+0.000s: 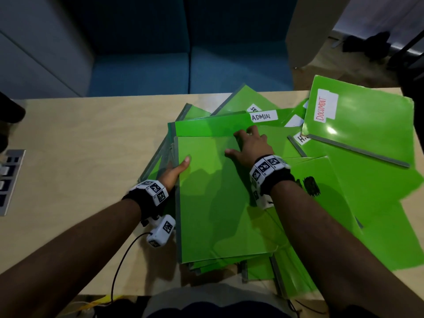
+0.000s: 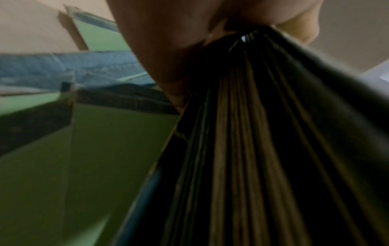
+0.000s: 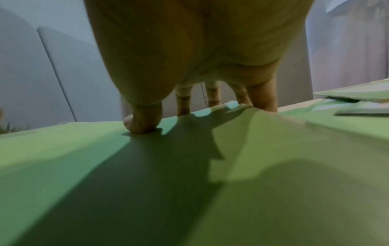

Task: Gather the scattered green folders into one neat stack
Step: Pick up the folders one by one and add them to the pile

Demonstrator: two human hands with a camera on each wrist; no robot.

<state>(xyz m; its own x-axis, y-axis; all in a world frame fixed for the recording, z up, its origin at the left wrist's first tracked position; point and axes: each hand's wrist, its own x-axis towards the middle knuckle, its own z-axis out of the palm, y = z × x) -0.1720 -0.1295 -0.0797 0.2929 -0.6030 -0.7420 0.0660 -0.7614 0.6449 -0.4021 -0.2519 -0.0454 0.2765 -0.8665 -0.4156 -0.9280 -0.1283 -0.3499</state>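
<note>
Folders in a half-made stack (image 1: 220,198) lie in the middle of the table (image 1: 80,157), right in front of the person, with the long side running away from the body. The left hand (image 1: 176,171) grips the left edge of this stack: the thumb lies on the top sheet and the other fingers go under it, and the left wrist view shows many thin edges pinched there. The right hand (image 1: 250,143) rests flat on the far right corner of the top folder, fingers (image 3: 145,123) spread and nearly straight, holding nothing. Both hands are on the stack, so neither needs to travel to square it.

Beyond the right hand, several loose folders fan out at different angles, one with the label ADMIN (image 1: 263,116). Further right, another folder marked DOCUMENT (image 1: 358,120) lies turned, near the far right corner of the table. More green sheets spread to the right and toward the near edge. The right hand is the nearer one to all of these.

On the left side the wood is free for sliding. A power strip (image 1: 10,180) sits at the left edge.
</note>
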